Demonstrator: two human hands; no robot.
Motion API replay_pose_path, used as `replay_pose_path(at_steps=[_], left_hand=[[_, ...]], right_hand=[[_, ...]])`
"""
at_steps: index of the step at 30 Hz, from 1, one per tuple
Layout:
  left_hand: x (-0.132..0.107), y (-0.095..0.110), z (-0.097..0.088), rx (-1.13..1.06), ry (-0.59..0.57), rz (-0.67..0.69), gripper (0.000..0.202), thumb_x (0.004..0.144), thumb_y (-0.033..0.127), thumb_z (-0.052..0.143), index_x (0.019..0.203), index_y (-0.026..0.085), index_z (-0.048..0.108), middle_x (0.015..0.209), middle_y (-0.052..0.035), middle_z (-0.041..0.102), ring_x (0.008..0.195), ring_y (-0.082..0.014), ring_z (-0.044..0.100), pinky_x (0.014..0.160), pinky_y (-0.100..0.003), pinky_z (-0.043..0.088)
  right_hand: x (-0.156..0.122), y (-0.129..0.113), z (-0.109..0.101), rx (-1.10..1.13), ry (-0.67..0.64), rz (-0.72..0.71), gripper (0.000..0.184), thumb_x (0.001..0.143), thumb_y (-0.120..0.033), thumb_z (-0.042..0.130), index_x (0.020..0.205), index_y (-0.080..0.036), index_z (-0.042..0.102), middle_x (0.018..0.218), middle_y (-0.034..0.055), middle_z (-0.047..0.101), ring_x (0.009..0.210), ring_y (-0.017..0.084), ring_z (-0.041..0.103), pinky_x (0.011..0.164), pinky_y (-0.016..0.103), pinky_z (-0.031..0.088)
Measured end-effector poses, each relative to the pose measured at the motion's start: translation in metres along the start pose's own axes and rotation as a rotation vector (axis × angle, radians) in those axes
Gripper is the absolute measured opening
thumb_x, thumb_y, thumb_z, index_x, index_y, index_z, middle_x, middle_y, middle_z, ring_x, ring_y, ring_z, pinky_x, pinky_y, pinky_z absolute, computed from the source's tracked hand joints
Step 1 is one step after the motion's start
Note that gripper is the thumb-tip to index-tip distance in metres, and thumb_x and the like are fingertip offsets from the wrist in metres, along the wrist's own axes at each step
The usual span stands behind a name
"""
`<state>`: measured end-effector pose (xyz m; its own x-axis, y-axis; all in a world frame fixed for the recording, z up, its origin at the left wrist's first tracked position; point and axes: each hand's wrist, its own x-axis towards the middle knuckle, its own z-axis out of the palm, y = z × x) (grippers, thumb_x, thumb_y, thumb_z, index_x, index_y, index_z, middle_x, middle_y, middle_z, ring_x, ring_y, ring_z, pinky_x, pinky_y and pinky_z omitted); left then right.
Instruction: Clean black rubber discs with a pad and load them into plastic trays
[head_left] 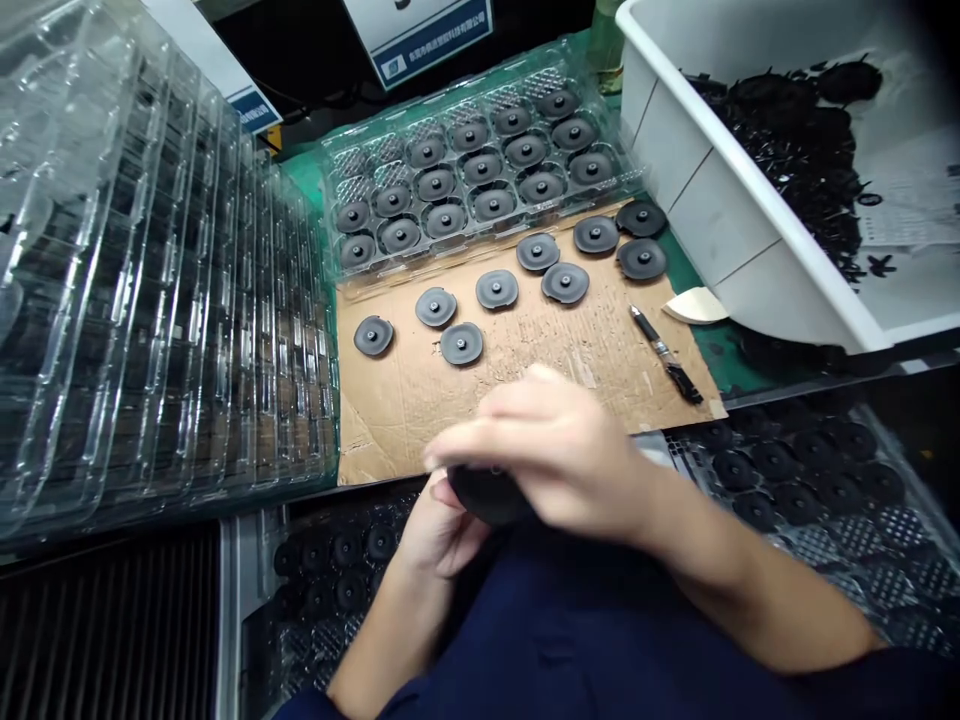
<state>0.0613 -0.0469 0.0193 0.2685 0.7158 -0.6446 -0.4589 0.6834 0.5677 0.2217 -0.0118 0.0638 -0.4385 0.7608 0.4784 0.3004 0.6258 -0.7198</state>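
Observation:
Close to my body, a round black plastic disc (491,497) is held between both hands. My left hand (442,535) is closed on its left edge, thumb against the rim. Over the disc's top lies my right hand (547,440), fingers bent across it and hiding much of its face. On the cardboard sheet (390,420) beyond my hands lie several loose discs of a similar kind, such as the near disc (461,343), each with a small raised hub. Behind them, a clear blister tray (480,225) holds several more in its pockets.
Tall stacked clear trays (165,300) stand at the left. A pen (666,355) lies on the cardboard's right side, beside a cream wedge-shaped piece (696,306). The white bin (757,190) at right contains black parts. Lower right, another filled tray (817,480) sits below table level.

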Motion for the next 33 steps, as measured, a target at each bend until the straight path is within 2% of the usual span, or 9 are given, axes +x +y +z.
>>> replay_pose_path(at_steps=[5, 9, 12, 16, 20, 23, 27, 30, 33], left_hand=[[0.000, 0.007, -0.008, -0.105, -0.151, 0.060, 0.070, 0.050, 0.053, 0.082, 0.112, 0.025, 0.064, 0.115, -0.0066, 0.069, 0.096, -0.0242, 0.069, 0.087, -0.031, 0.053], [0.001, 0.008, -0.008, -0.165, -0.179, 0.068, 0.061, 0.051, 0.050, 0.083, 0.105, 0.027, 0.067, 0.110, -0.0025, 0.071, 0.096, -0.0215, 0.069, 0.088, -0.028, 0.052], [0.002, 0.006, -0.005, -0.166, -0.180, 0.061, 0.059, 0.053, 0.049, 0.082, 0.106, 0.029, 0.067, 0.113, -0.0014, 0.070, 0.099, -0.0223, 0.068, 0.091, -0.031, 0.052], [0.002, 0.005, -0.001, -0.149, -0.123, 0.081, 0.063, 0.055, 0.042, 0.084, 0.112, 0.027, 0.064, 0.115, -0.0018, 0.069, 0.104, -0.0213, 0.065, 0.088, -0.027, 0.052], [0.003, 0.008, -0.001, -0.135, -0.090, 0.102, 0.055, 0.059, 0.033, 0.085, 0.109, 0.024, 0.065, 0.110, -0.0017, 0.070, 0.105, -0.0203, 0.064, 0.091, -0.027, 0.051], [0.003, 0.010, 0.000, -0.140, -0.044, 0.110, 0.051, 0.056, 0.030, 0.087, 0.102, 0.027, 0.067, 0.101, 0.0029, 0.071, 0.094, -0.0162, 0.067, 0.084, -0.024, 0.055], [0.002, 0.012, 0.005, -0.149, -0.063, 0.041, 0.038, 0.058, 0.033, 0.085, 0.090, 0.020, 0.070, 0.085, 0.0006, 0.072, 0.099, -0.0157, 0.066, 0.080, -0.017, 0.054], [0.000, 0.014, 0.002, -0.184, -0.103, -0.005, 0.046, 0.057, 0.029, 0.086, 0.100, 0.023, 0.069, 0.095, 0.0007, 0.073, 0.102, -0.0144, 0.067, 0.083, -0.016, 0.053], [0.001, 0.012, -0.006, -0.181, -0.149, -0.048, 0.055, 0.053, 0.029, 0.088, 0.104, 0.023, 0.069, 0.101, -0.0011, 0.074, 0.094, -0.0143, 0.070, 0.082, -0.017, 0.055]], right_hand=[[-0.045, 0.049, 0.002, 0.041, 0.032, 0.457, 0.022, 0.089, -0.017, 0.055, 0.103, -0.024, 0.071, 0.094, 0.0017, 0.072, 0.083, 0.015, 0.064, 0.071, 0.026, 0.046], [-0.085, 0.074, 0.027, -0.065, 0.042, 0.581, 0.020, 0.087, -0.021, 0.055, 0.098, -0.022, 0.073, 0.085, 0.0041, 0.073, 0.078, 0.018, 0.066, 0.072, 0.032, 0.048], [-0.076, 0.061, 0.026, -0.097, 0.083, 0.626, 0.022, 0.089, -0.023, 0.054, 0.102, -0.020, 0.071, 0.082, 0.0044, 0.072, 0.069, 0.017, 0.063, 0.063, 0.029, 0.047], [-0.029, 0.008, 0.013, -0.096, 0.255, 0.459, 0.024, 0.092, -0.022, 0.052, 0.110, -0.017, 0.067, 0.096, 0.0045, 0.071, 0.071, 0.014, 0.062, 0.061, 0.026, 0.046], [-0.006, -0.026, 0.021, -0.114, 0.173, 0.153, 0.023, 0.093, -0.014, 0.047, 0.106, -0.011, 0.066, 0.092, 0.0071, 0.073, 0.077, 0.016, 0.064, 0.073, 0.029, 0.048], [-0.003, -0.026, 0.027, -0.050, -0.006, 0.242, 0.020, 0.091, -0.013, 0.049, 0.098, -0.013, 0.068, 0.086, 0.0040, 0.073, 0.074, 0.014, 0.065, 0.069, 0.025, 0.048], [0.005, -0.019, 0.032, -0.206, 0.120, 0.210, 0.027, 0.093, -0.015, 0.043, 0.104, -0.008, 0.066, 0.086, 0.0083, 0.071, 0.076, 0.018, 0.064, 0.070, 0.031, 0.047], [0.000, -0.021, 0.025, -0.087, 0.069, 0.142, 0.025, 0.094, -0.014, 0.042, 0.103, -0.010, 0.066, 0.087, 0.0065, 0.071, 0.077, 0.016, 0.062, 0.072, 0.029, 0.046], [-0.015, -0.026, 0.008, -0.025, -0.084, 0.233, 0.019, 0.091, -0.011, 0.049, 0.099, -0.014, 0.066, 0.085, 0.0018, 0.070, 0.072, 0.012, 0.061, 0.067, 0.025, 0.044]])
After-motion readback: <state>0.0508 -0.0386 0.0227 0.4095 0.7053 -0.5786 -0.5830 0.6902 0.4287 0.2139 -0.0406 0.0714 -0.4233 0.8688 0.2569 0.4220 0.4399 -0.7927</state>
